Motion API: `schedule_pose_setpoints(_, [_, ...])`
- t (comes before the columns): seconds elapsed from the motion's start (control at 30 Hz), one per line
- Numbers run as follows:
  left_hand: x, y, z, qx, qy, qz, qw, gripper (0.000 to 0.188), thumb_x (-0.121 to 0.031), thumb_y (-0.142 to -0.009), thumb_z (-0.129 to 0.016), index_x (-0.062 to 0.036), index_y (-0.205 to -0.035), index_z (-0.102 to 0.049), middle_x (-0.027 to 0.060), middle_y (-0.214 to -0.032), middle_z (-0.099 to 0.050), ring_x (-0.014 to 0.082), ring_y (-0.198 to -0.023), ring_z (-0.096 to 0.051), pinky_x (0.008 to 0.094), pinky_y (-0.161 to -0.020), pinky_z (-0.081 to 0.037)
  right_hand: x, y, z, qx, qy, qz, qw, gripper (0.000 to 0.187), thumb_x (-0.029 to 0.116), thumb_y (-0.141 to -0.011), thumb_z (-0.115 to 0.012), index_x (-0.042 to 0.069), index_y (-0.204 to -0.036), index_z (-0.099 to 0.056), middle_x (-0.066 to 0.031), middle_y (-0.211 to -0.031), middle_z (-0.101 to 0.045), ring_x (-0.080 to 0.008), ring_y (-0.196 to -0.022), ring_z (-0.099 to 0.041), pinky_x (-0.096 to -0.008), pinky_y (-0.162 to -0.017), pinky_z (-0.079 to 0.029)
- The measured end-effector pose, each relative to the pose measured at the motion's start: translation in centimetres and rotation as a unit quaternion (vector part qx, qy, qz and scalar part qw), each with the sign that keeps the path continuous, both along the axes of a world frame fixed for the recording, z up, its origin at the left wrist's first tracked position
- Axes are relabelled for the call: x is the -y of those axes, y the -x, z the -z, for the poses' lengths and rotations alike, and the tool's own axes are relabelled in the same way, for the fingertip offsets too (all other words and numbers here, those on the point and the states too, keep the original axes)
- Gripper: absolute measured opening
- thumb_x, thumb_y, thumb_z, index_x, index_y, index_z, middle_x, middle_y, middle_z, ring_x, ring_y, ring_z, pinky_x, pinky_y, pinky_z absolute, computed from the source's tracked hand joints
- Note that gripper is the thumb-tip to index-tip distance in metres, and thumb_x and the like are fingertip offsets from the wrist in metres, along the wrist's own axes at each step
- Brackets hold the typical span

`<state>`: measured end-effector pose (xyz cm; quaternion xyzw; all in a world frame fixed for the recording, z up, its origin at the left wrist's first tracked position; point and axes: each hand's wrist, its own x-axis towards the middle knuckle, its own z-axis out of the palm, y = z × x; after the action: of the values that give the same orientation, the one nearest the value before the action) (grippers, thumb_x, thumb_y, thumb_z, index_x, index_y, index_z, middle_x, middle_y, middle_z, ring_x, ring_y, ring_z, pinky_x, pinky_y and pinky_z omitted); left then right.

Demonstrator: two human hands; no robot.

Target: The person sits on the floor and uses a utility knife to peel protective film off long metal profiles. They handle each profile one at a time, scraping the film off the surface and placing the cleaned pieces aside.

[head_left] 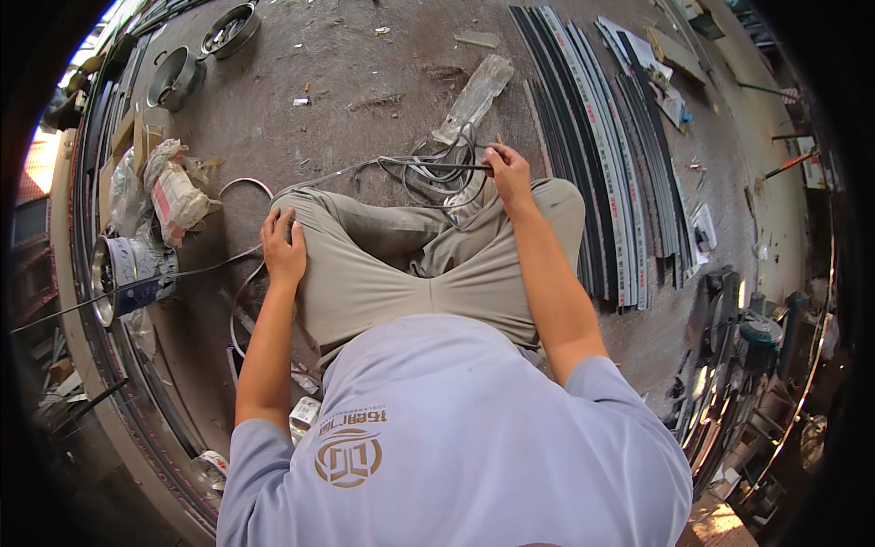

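I sit cross-legged on a brown floor. In front of my lap, loose loops of a thin grey flexible strip (pixel 421 170) lie in a tangle. My right hand (pixel 509 173) is closed on a dark length of this strip above my right shin, with thumb and fingers pinched together. From the tangle one strand runs left across my left knee. My left hand (pixel 283 246) rests on the outer side of that knee with its fingers extended, and I see nothing held in it. Just beyond the loops lies a clear plastic-wrapped piece (pixel 478 95).
Long dark and grey profiles (pixel 592 155) lie side by side on the right. At the far left stand two metal pans (pixel 176 80). A large tin can (pixel 137 273) lies near a plastic-wrapped bundle (pixel 180 196) on the left. Clutter and tools (pixel 761 328) fill the right edge.
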<state>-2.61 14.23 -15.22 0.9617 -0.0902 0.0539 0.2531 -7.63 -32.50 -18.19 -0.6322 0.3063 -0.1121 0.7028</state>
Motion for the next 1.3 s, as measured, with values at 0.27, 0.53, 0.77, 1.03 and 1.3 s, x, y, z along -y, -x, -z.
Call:
schedule_pose_setpoints(0.27, [-1.2, -0.7, 2.0, 0.011, 0.075, -0.009, 0.997, 0.036, -0.022, -0.098, -0.067, -0.0121, -0.132, -0.070, 0.0135, -0.151, -0.055, 0.0357, -0.142, -0.047, 0.0467, -0.120, -0.037, 1.1, 5.9, -3.5, 0.027, 0.041, 0.035, 0.998, 0.039, 0.019, -0.103, -0.069, -0.003, -0.134, -0.068, -0.0075, -0.114, -0.075, -0.0135, -0.100, -0.069, -0.0272, -0.090, -0.054])
schedule_pose_setpoints(0.53, [-2.0, -1.7, 2.8, 0.011, 0.106, -0.013, 0.994, 0.037, -0.023, -0.096, -0.068, -0.0126, -0.132, -0.070, 0.0125, -0.152, -0.055, 0.0362, -0.142, -0.047, 0.0480, -0.121, -0.036, 2.1, 6.1, -7.4, -0.021, 0.112, 0.081, 0.990, 0.047, 0.013, -0.101, -0.070, -0.006, -0.142, -0.061, -0.0100, -0.127, -0.069, -0.0146, -0.108, -0.066, -0.0264, -0.094, -0.052])
schedule_pose_setpoints(0.77, [-2.1, -1.7, 3.1, 0.027, 0.114, -0.007, 0.993, 0.037, -0.023, -0.095, -0.069, -0.0129, -0.131, -0.071, 0.0124, -0.154, -0.054, 0.0368, -0.143, -0.045, 0.0482, -0.121, -0.036, 2.5, 4.6, -10.9, -0.103, 0.290, -0.006, 0.952, 0.055, -0.001, -0.096, -0.064, -0.011, -0.149, -0.052, -0.0162, -0.140, -0.065, -0.0180, -0.122, -0.064, -0.0265, -0.101, -0.050])
schedule_pose_setpoints(1.03, [-2.1, -1.7, 2.7, 0.016, 0.116, -0.017, 0.993, 0.038, -0.023, -0.096, -0.069, -0.0115, -0.132, -0.070, 0.0135, -0.155, -0.053, 0.0371, -0.146, -0.043, 0.0476, -0.121, -0.037, 4.7, 6.7, -14.2, -0.141, 0.366, -0.022, 0.919, 0.023, 0.007, -0.101, -0.067, -0.003, -0.120, -0.074, -0.0048, -0.093, -0.077, -0.0116, -0.081, -0.072, -0.0271, -0.074, -0.058])
schedule_pose_setpoints(1.3, [-2.0, -1.8, 2.5, 0.020, 0.135, -0.003, 0.991, 0.038, -0.022, -0.097, -0.068, -0.0089, -0.132, -0.070, 0.0153, -0.153, -0.054, 0.0376, -0.144, -0.046, 0.0476, -0.121, -0.036, 0.1, 5.3, -24.0, -0.025, 0.164, 0.014, 0.986, 0.022, 0.019, -0.105, -0.068, 0.003, -0.119, -0.070, -0.0012, -0.071, -0.066, -0.0018, -0.047, -0.041, -0.0179, -0.042, -0.027])
